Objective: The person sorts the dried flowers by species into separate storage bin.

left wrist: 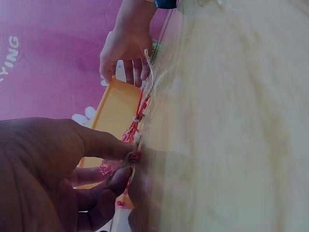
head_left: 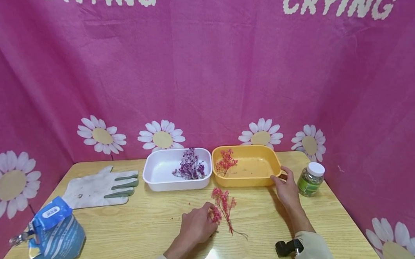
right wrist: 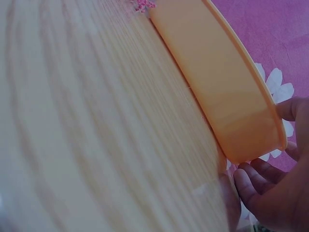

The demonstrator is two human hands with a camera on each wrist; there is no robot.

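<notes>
My left hand (head_left: 197,224) is low over the middle of the table, thumb and fingers pinching a small pink dried-flower sprig (head_left: 216,215). Right beside it, a tied bunch of pink dried flowers (head_left: 224,202) lies with its stems toward me. At the right, my right hand (head_left: 288,190) grips the front corner of the yellow tray (head_left: 247,181). In the right wrist view, its thumb is at the rim and the other fingers curl near the tray's base. Another pink dried-flower sprig (head_left: 225,161) lies in the left end of that tray.
Left of the yellow tray stands a white tray (head_left: 176,185) with purple dried flowers (head_left: 191,166). A work glove (head_left: 91,189) and a clipped blue bag (head_left: 58,241) are on the left. A white-lidded jar (head_left: 310,181) stands near my right hand. A pink curtain (head_left: 204,75) hangs behind.
</notes>
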